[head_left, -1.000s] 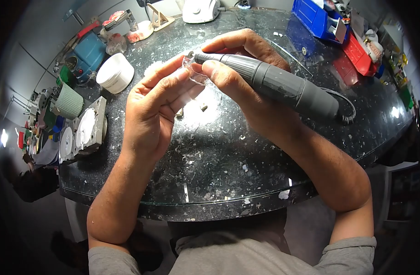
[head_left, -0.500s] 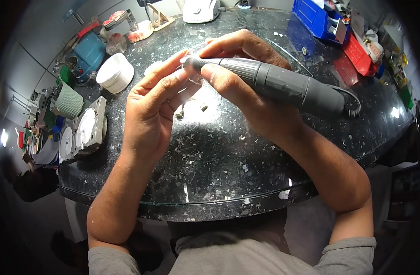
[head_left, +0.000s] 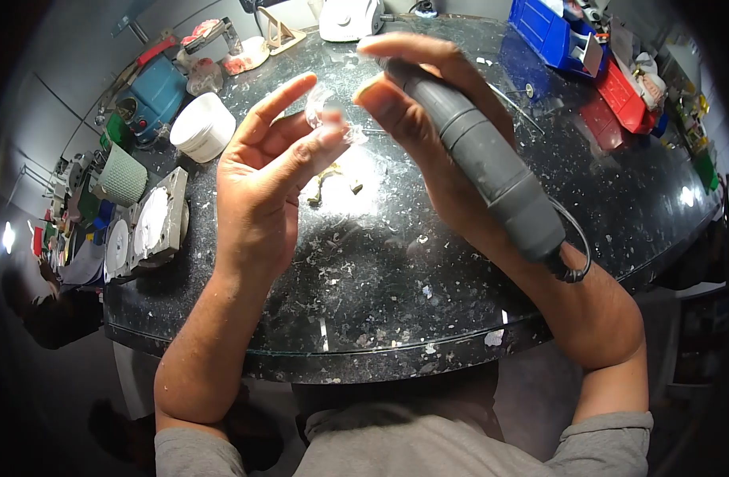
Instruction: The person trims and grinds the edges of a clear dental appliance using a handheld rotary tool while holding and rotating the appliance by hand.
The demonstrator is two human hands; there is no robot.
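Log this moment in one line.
left hand: holds clear piece | right hand: grips grey handpiece | on table: white tub

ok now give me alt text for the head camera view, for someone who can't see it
A person's left hand holds a small clear piece while the right hand grips a grey corded handpiece, both above a dark, debris-flecked table. A white tub stands at picture left; blue and red bins sit far right.
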